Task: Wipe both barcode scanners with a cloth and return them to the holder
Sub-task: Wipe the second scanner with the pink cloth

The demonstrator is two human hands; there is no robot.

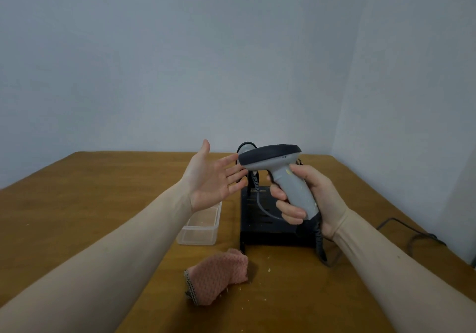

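The right hand (pixel 313 198) grips a scanner (pixel 280 175) by its handle above the black holder (pixel 260 225), while the left hand (pixel 213 178) is spread open, fingertips at the scanner's head, holding nothing. The cloth (pixel 219 276) lies untouched on the near table (pixel 90 191), so wiping likely calls for picking it up next. The second scanner (pixel 246 148) is mostly hidden behind the first, at the far end of the holder.

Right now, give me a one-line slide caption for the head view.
Right hand grips a grey barcode scanner above the black holder; left hand open beside it, pink cloth on the table.
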